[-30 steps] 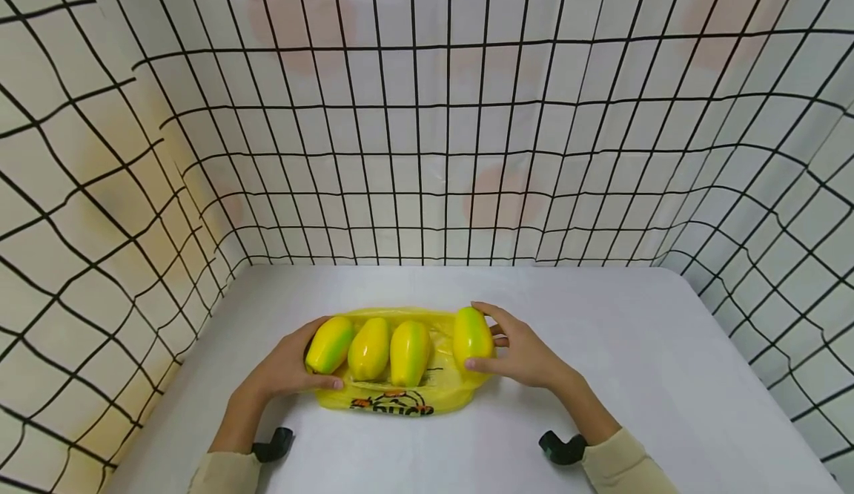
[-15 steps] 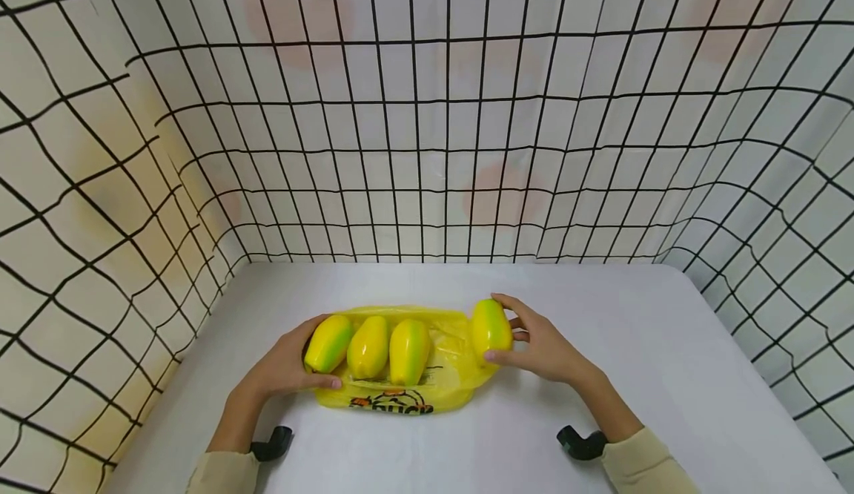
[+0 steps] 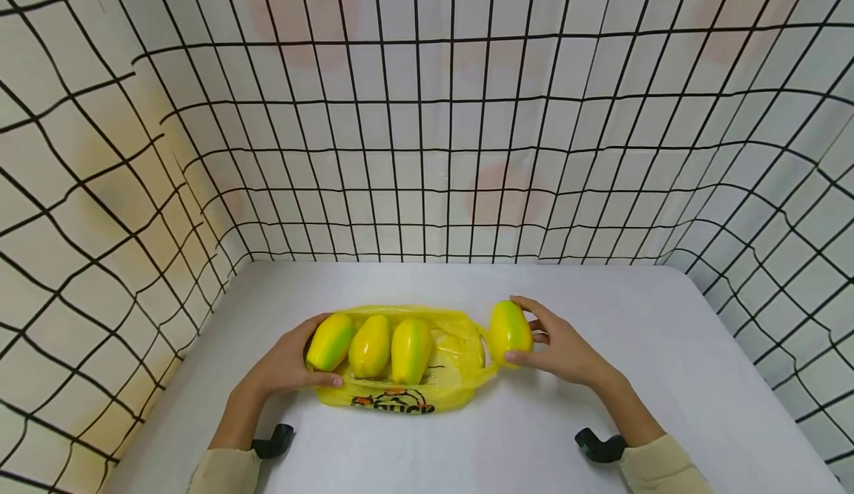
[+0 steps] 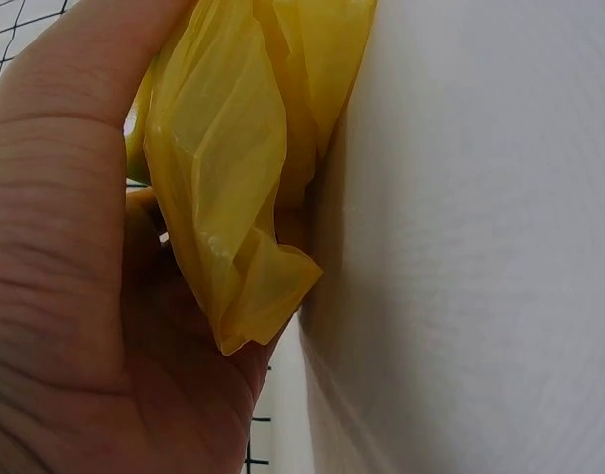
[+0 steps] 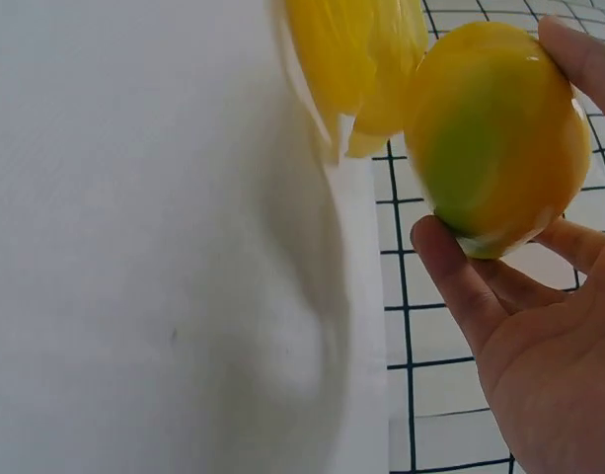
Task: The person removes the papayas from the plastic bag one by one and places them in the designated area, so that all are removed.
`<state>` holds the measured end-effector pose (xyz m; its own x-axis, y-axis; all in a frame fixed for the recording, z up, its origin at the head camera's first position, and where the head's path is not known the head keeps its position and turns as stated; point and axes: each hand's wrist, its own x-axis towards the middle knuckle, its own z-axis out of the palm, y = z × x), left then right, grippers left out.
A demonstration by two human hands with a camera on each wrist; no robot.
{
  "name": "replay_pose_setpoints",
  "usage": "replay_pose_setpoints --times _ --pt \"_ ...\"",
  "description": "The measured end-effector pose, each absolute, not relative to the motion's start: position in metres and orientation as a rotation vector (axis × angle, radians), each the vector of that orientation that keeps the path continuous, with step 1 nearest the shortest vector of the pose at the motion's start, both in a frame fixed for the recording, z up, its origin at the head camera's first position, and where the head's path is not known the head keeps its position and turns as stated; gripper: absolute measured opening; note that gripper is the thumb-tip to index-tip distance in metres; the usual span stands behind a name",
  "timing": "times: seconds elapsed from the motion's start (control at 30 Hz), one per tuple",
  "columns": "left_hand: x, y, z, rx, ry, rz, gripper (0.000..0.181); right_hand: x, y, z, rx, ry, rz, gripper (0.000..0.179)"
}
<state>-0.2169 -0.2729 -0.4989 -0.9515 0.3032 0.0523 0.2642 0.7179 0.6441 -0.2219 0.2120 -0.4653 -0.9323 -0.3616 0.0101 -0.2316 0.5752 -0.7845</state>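
Three glossy yellow-green fruits, a left one [image 3: 330, 343], a middle one [image 3: 370, 346] and a right one [image 3: 411, 351], lie side by side on a yellow plastic bag [image 3: 394, 397] with black print. At the bag's left end my left hand [image 3: 293, 357] grips bag and left fruit together, thumb in front. Crumpled bag film [image 4: 223, 178] sits inside that hand in the left wrist view. My right hand [image 3: 557, 346] holds a fourth yellow-green fruit [image 3: 510, 331] between thumb and fingers, just off the bag's right end. A loop of bag film reaches to this fruit's lower left.
A white-covered table [image 3: 467, 449] carries everything. Black wire mesh [image 3: 447, 149] with white sheeting behind it rises at the back and both sides. Black devices are worn at the left wrist [image 3: 273, 442] and right wrist [image 3: 600, 446].
My right hand has moved to the right with its fruit, from over the bag's right end to beyond it. The bag's right end has stretched that way. The left hand has stayed put.
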Motion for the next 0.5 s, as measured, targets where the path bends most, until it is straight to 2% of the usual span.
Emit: replay_pose_setpoints --times 0.5 --pt "-0.216 -0.274 -0.500 0.463 2.883 1.061 0.105 -0.220 0.228 -0.472 -0.411 2.667 -1.184 0.091"
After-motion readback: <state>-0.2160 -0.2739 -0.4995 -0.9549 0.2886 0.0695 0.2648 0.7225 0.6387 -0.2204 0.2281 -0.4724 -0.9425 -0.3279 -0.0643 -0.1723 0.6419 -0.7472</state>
